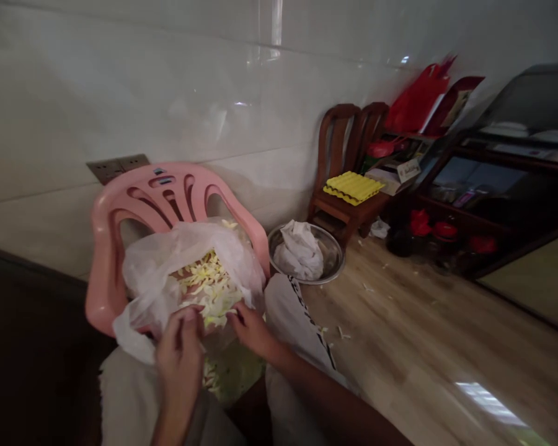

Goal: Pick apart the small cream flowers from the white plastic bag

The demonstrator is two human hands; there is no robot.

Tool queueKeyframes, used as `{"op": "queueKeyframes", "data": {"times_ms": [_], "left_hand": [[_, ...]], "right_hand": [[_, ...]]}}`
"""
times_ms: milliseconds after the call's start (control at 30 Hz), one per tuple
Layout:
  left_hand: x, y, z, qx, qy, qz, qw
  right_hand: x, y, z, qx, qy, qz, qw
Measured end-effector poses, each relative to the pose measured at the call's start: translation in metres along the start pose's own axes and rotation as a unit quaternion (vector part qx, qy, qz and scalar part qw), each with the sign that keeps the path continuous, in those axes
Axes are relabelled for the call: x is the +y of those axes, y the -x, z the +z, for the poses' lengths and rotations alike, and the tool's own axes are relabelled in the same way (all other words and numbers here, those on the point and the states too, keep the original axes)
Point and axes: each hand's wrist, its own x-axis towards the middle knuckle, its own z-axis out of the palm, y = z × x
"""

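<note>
On a pink plastic armchair (106,272) in front of me lies a spread-out white plastic bag (153,260). A heap of pale yellow-white flowers (209,275) fills its middle. At the bag's near edge, my left hand (181,347) is closed, thumb against curled fingers; whatever is between them is hidden. Facing it from the right, my right hand (251,331) pinches what looks like a pale flower at the fingertips, just over the heap. Between my knees, more flower bits lie on a greenish surface (235,371) below the chair's front edge.
A metal basin (337,260) holding a white cloth or bag (300,251) stands right of the chair. Behind it, yellow egg trays (353,188) sit on a wooden chair (337,133). A dark cabinet (506,192) stands at right. Petals dot the wooden floor (400,347).
</note>
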Motion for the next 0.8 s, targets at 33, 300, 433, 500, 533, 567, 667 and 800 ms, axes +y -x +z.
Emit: {"op": "queueKeyframes", "data": {"times_ms": [33,300,433,500,533,567,667,800], "left_hand": [[-0.009,0.001,-0.001,-0.027,-0.019,-0.009,0.999],[-0.070,0.022,0.011,-0.140,0.029,-0.106,0.984],[-0.072,0.021,0.015,-0.169,0.042,-0.142,0.974],[-0.073,0.021,0.017,-0.187,0.028,-0.133,0.973],[-0.074,0.021,0.018,-0.191,0.017,-0.125,0.974],[-0.075,0.022,0.018,-0.190,0.007,-0.120,0.974],[-0.080,0.021,0.018,-0.168,-0.012,-0.141,0.976],[-0.088,0.017,0.016,-0.157,-0.003,-0.194,0.968]], "right_hand": [[-0.002,0.000,0.000,0.003,-0.004,-0.002,1.000],[-0.014,0.003,-0.003,0.000,-0.015,-0.016,1.000],[-0.016,0.005,-0.005,-0.023,-0.029,-0.013,0.999],[-0.016,0.005,-0.005,-0.032,-0.029,-0.010,0.999],[-0.016,0.006,-0.005,-0.037,-0.028,-0.010,0.999],[-0.015,0.006,-0.005,-0.042,-0.027,-0.012,0.999],[-0.013,0.006,-0.003,-0.056,-0.025,-0.028,0.998],[-0.011,0.005,-0.001,-0.070,-0.017,-0.042,0.997]]}}
